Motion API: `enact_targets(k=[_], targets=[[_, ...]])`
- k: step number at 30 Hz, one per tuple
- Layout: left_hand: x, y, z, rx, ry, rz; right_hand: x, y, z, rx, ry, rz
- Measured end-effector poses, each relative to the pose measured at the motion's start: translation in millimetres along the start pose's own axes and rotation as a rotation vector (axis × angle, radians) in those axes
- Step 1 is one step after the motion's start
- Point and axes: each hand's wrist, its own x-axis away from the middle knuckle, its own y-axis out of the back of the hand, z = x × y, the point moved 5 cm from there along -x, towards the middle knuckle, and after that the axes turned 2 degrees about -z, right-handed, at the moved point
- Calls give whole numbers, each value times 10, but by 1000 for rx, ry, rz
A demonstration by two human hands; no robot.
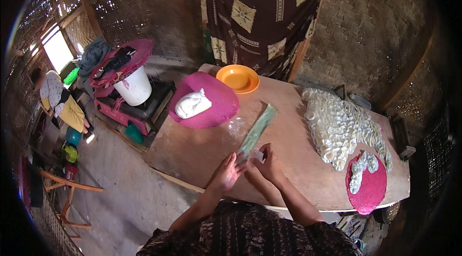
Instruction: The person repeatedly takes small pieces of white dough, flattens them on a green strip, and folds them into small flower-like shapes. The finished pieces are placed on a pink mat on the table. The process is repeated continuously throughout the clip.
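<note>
My left hand is closed round the lower end of a long, flat green strip, perhaps leaf; its material is unclear. The strip slants up and away to the right above the wooden table. Beside it, my right hand has its fingers pinched by a small pale, whitish bit, too small to name. Beyond my hands a lump of smooth white dough rests on a round magenta mat. To the right, many small pale round pieces lie in overlapping rows, several more on a second magenta mat.
An orange plate stands at the table's far edge. Left of the table, a white bucket with a magenta cover sits on a stove. A person is at the far left, near a wooden stand.
</note>
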Motion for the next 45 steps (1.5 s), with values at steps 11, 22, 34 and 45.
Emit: enact_targets(k=[11,22,34,45], targets=[[171,1115,-1196,548,232,-14,-1280,-298,978,420,404,-320],[-217,1536,-1718,534,358,259,-2619,-189,1036,502,256,-398],[-809,1084,-1783,48,251,297,-4086,-747,705,1101,271,3],[-1061,677,-2205,505,209,183,-1613,-988,1897,622,785,-150]])
